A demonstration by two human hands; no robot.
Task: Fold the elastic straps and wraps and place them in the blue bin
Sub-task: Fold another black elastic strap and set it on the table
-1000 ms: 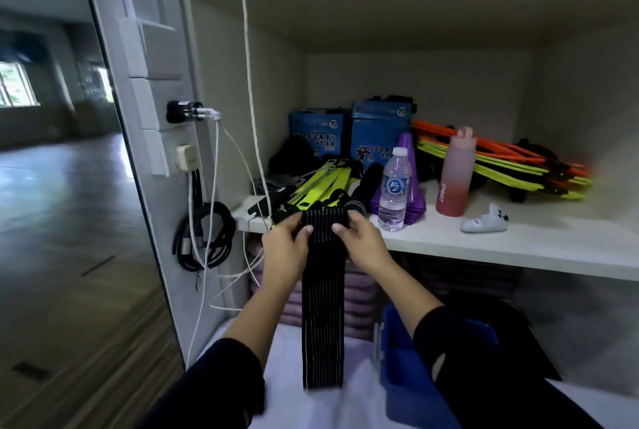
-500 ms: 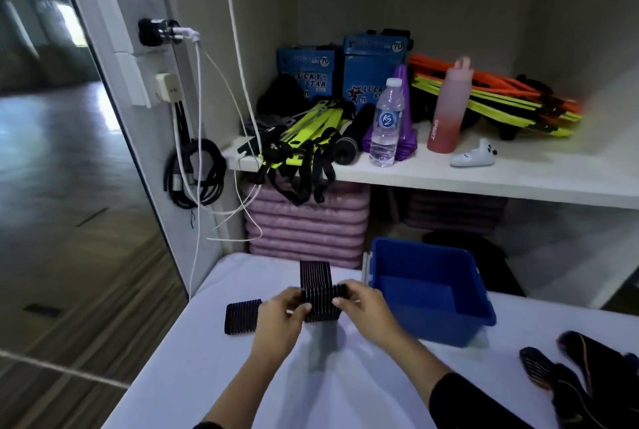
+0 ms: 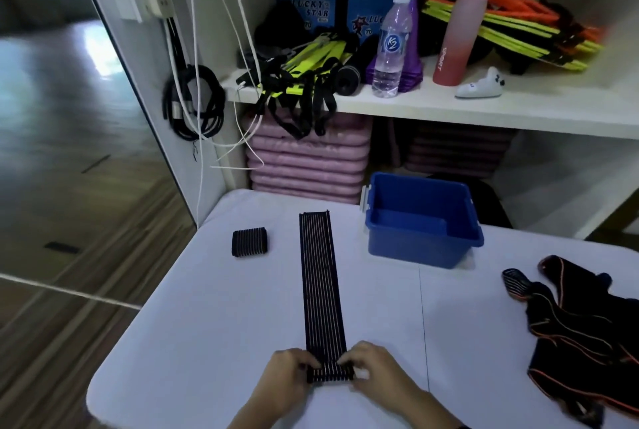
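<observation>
A long black ribbed elastic strap (image 3: 322, 280) lies flat on the white table (image 3: 214, 318), stretched away from me. Its near end is turned into a small roll, pinched by my left hand (image 3: 286, 370) on one side and my right hand (image 3: 370, 367) on the other. A second black strap (image 3: 249, 242), rolled up small, sits on the table to the left of the long one. The blue bin (image 3: 422, 240) stands at the far right of the strap with nothing visible inside it.
A heap of black wraps with orange stitching (image 3: 581, 328) lies at the table's right edge. Behind is a white shelf (image 3: 484, 110) with a water bottle (image 3: 391, 48), a pink bottle (image 3: 460, 31) and yellow-black straps (image 3: 304, 76). Cables (image 3: 193, 100) hang at left.
The strap, held up by the shelf a second ago, has come down and now lies full length on the table. My hands have moved to its near end and rolled it.
</observation>
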